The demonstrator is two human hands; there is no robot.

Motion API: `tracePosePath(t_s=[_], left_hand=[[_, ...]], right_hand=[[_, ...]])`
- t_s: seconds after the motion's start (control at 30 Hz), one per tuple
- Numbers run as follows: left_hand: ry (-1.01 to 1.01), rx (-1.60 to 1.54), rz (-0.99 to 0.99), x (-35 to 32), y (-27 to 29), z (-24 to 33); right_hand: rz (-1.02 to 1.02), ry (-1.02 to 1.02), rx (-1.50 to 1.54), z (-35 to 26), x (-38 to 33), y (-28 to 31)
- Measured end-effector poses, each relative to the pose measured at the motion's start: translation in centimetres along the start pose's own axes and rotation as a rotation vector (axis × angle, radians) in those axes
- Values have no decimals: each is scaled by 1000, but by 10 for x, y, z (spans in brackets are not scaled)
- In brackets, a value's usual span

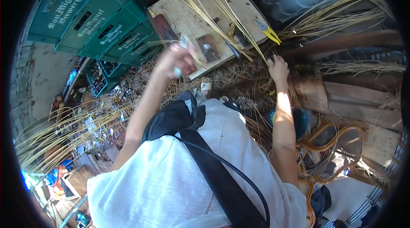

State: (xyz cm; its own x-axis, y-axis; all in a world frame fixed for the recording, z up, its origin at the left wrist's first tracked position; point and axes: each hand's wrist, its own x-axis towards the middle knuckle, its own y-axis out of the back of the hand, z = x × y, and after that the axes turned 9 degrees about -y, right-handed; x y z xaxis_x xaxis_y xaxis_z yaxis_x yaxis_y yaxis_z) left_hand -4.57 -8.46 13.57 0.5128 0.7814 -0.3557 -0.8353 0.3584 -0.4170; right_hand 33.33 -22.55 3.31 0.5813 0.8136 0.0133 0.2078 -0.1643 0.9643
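Note:
My left hand [176, 59] is raised by the near left edge of a wooden board [164, 5]. It is smeared by motion, with its fingers partly curled. A pale, blurred piece [184, 41] shows at its fingertips, too unclear to name. My right hand [278, 70] is past the board's near right corner, fingers closed at the lower end of long yellowish rattan strips [240, 22]. These strips run across the board toward its far edge. A flat rusty metal plate [208, 48] lies on the board near my left hand. Yellow-handled pliers [270, 35] rest at its right edge.
Green plastic crates [96, 20] are stacked at the far left. More rattan bundles lie at the right [337, 18] and left [81, 123]. Shavings and scraps [232, 74] litter the ground. Rattan-framed pieces [341, 151] stand at the lower right, near a dark bucket [301, 123].

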Motion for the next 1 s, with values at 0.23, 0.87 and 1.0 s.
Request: tracePosePath(t_s=[0.23, 0.87, 1.0], left_hand=[[351, 15, -27, 4, -53, -117], [93, 304, 42, 77, 34, -34], [197, 302, -12, 71, 47, -38]], right_hand=[[-805, -106, 1036, -198, -20, -18], [-442, -42, 559, -175, -40, -32], [-316, 63, 284, -215, -19, -56]])
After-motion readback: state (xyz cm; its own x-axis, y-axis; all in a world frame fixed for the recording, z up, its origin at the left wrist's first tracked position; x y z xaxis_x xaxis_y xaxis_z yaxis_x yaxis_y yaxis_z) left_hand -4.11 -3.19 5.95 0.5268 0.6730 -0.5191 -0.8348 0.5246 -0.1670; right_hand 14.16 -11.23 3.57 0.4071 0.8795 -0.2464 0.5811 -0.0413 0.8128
